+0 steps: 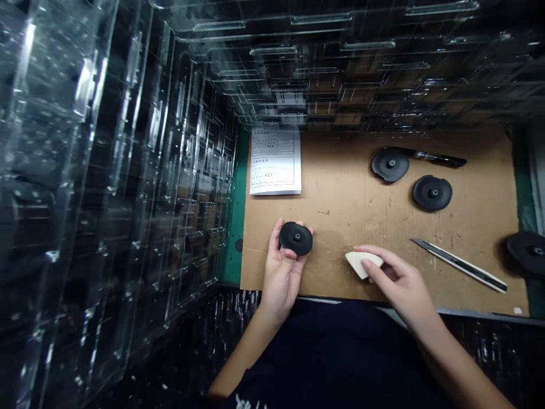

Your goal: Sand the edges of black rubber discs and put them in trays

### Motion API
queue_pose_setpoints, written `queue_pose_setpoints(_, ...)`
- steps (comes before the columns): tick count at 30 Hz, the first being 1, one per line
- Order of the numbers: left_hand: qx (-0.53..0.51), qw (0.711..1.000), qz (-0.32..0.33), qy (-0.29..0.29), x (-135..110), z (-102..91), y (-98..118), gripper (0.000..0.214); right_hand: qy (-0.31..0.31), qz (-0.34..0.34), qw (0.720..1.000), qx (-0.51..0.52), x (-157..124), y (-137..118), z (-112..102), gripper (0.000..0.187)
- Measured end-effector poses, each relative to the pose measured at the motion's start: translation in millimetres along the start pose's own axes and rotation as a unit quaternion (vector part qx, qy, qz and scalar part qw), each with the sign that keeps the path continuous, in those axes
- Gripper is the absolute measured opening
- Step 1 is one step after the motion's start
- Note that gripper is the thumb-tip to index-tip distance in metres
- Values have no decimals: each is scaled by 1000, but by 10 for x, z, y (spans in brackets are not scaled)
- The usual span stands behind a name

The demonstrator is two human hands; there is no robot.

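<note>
Resting on the curled fingers of the left hand [286, 278], a black disc [296, 238] is held over the near edge of the cardboard [336, 199], which covers most of the desk [232, 244]. A white wedge [361, 264] is pinched between the thumb and fingers of the right hand [398, 278], over the same near edge (chalk, perhaps, though that cannot be told from here). A utility knife [460, 265] is laid near the right edge, its blade end toward the wedge. Two more discs [390, 165] are placed toward the far right corner, one lying over a black handle [443, 158], and a fourth disc [528, 253] is cut off by the frame at the right edge. A printed paper [275, 162] is laid at the far left corner, and clear plastic trays [85, 170] are stacked along the left and far sides.
</note>
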State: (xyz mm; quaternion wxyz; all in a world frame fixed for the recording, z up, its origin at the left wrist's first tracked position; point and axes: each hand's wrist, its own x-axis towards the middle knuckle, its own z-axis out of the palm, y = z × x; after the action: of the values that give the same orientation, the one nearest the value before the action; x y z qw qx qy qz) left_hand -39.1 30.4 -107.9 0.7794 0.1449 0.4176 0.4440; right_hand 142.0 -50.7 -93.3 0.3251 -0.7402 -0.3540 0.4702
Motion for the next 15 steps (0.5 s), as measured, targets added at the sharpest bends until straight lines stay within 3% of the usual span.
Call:
queue_pose_setpoints(3, -10, 1000, -14, -2, -85, 6, 65, 56, 4, 23, 1000, 8, -173, 153, -37, 29)
queue_pose_setpoints(6, -22, 999, -37, -19, -224, 41, 133, 52, 1, -6, 1000, 3, -236, 77, -29, 29)
queue_pose_setpoints(10, -6, 997, -54, -54, -471, 115, 190, 52, 18, -179, 982, -56, -235, -425, 58, 26)
queue_pose_setpoints(13, 21, 996, -55, -61, -657, 137, 214, 57, 17, -334, 940, -67, -311, -805, 221, 27)
queue_pose_setpoints(15, 35, 996, -63, -60, -759, 133, 228, 55, 0, -412, 908, -78, -404, -930, 319, 25)
